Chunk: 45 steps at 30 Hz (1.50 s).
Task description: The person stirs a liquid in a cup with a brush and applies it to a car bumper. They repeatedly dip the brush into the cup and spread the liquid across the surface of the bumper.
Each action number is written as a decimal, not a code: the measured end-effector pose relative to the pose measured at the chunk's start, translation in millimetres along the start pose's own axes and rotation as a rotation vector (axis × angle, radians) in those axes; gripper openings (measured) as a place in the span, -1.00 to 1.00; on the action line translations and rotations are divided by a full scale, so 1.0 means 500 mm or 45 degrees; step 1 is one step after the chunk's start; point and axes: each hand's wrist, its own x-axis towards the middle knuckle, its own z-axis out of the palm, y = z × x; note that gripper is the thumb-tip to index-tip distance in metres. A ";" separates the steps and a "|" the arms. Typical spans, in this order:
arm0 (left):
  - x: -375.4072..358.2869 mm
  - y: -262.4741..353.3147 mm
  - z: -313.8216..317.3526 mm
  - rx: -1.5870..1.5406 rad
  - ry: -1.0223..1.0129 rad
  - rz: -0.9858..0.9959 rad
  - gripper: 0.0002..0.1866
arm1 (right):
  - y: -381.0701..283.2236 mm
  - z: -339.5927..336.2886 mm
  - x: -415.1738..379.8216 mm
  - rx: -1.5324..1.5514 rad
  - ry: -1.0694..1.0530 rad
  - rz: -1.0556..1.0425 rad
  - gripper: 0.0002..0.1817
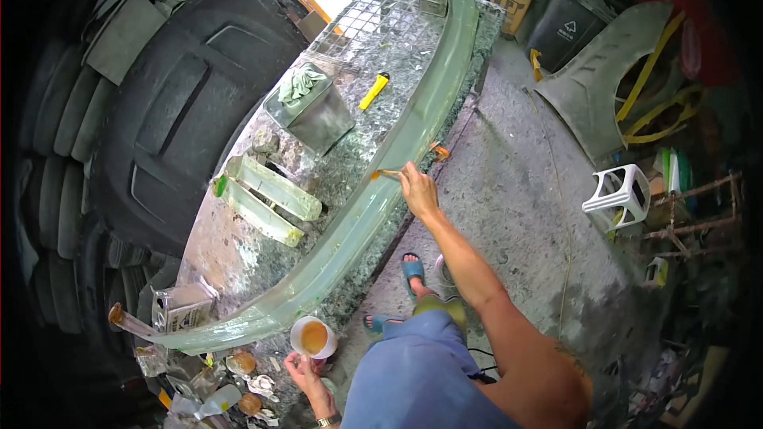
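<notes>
My right hand (419, 191) grips a thin brush (389, 172) by its handle, with the orange-tinted tip on the inner face of a long, curved, pale green moulded part (350, 226). That part runs along the bench edge from the far end to the lower left. Down at the lower left, my left hand (308, 380) has its fingers closed around the base of a white cup (300, 337) with amber liquid (314, 338) in it. The cup is beside the near end of the moulded part.
On the bench (238, 258) are a metal tin with a cloth (300, 83), a yellow-handled tool (373, 91), two pale trough-shaped pieces (274, 191) and a rectangular can (184, 306). A white stool (618, 195) and a grey fender-like panel (600, 71) stand to the right. Debris lies lower left.
</notes>
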 end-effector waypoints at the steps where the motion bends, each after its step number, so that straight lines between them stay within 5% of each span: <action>1: 0.000 0.002 0.000 0.000 -0.001 0.003 -0.65 | -0.003 -0.001 -0.003 0.002 0.003 0.000 -0.85; 9: 0.007 -0.010 -0.028 -0.042 0.001 0.012 -0.65 | -0.031 0.032 -0.055 -0.226 0.022 0.039 -0.80; 15: 0.007 0.004 -0.024 -0.083 -0.012 0.018 -0.66 | -0.086 0.122 -0.168 -0.183 -0.112 -0.215 -0.75; 18: 0.015 -0.003 -0.037 -0.073 0.034 0.022 -0.65 | -0.107 0.083 -0.152 0.026 -0.174 -0.100 -0.86; 20: 0.012 0.003 -0.031 -0.081 0.037 0.013 -0.65 | -0.065 0.079 -0.095 0.443 -0.133 0.254 -0.87; 25: 0.015 0.000 -0.031 -0.074 0.030 0.017 -0.63 | -0.040 0.068 0.007 0.418 0.171 0.354 -0.88; 29: 0.006 0.015 -0.015 -0.077 0.029 0.013 -0.63 | -0.079 0.052 -0.004 0.588 0.082 0.521 -0.88; 34: 0.000 0.029 0.003 -0.085 0.035 0.023 -0.63 | -0.069 0.061 -0.076 0.290 0.314 0.149 -0.88; 36: 0.002 0.025 0.000 -0.094 0.019 0.031 -0.64 | -0.064 0.076 -0.100 0.179 0.255 0.149 -0.89; 38: 0.002 0.028 0.000 -0.094 0.019 0.027 -0.64 | -0.068 0.086 -0.114 0.084 0.096 -0.121 -0.89; 45: 0.000 0.036 0.001 -0.066 0.044 0.059 -0.65 | -0.064 0.082 -0.097 0.071 0.068 -0.214 -0.90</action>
